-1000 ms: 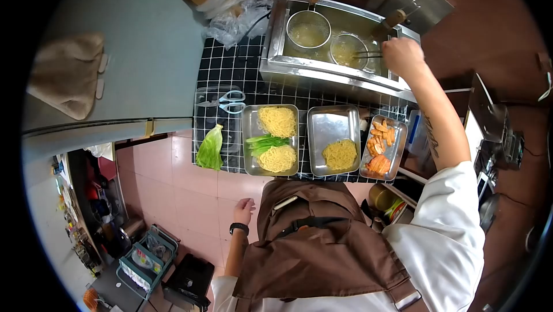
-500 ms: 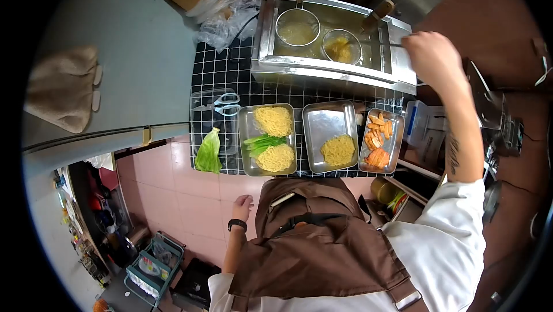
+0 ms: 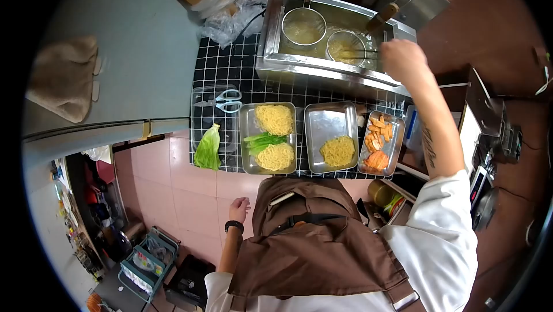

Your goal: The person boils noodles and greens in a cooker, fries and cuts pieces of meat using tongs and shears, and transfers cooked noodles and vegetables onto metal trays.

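Observation:
My right hand (image 3: pixel 403 60) is closed around a pair of thin dark chopsticks (image 3: pixel 368 54) at the cooker's right end. Their tips reach into a round mesh strainer (image 3: pixel 364 42) holding yellow noodles (image 3: pixel 344 54) in the liquid. A second strainer (image 3: pixel 304 26), with a wooden handle, sits to the left in the same metal cooker (image 3: pixel 322 65). Away from the counter, my left hand (image 3: pixel 238 209) hangs beside the brown apron (image 3: pixel 311 254), holding nothing, its fingers loosely bent and apart.
Along the counter are a tray (image 3: pixel 245 139) of noodles and greens, a tray (image 3: pixel 328 122) with one noodle portion, and a tray (image 3: pixel 391 159) of orange-coloured pieces. Scissors (image 3: pixel 227 101) and a lettuce leaf (image 3: pixel 208 148) lie left. Plastic bags (image 3: pixel 230 21) sit beside the cooker.
My right hand has moved left over the cooker's edge, and the chopsticks now reach into the noodle strainer. The noodles there are more spread out. My left hand stays low.

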The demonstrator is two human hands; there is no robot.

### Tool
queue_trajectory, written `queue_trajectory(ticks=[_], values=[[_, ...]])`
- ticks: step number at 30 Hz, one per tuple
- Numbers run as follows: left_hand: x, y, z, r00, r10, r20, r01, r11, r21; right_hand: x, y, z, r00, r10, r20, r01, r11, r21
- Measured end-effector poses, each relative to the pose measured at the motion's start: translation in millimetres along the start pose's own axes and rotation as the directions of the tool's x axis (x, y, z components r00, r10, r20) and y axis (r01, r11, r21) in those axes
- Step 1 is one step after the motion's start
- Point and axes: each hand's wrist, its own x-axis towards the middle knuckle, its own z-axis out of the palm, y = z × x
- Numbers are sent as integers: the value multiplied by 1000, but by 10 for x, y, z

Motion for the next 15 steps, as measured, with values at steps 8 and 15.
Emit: queue_trajectory(ticks=[8, 15], values=[[-58, -185, 57, 999, -37, 16, 36, 999, 14, 81, 320, 207, 988, -82, -129, 89, 995, 51], [127, -86, 90, 999, 7, 52, -8, 999, 32, -1305, 888, -662, 797, 96, -596, -6, 989, 151]])
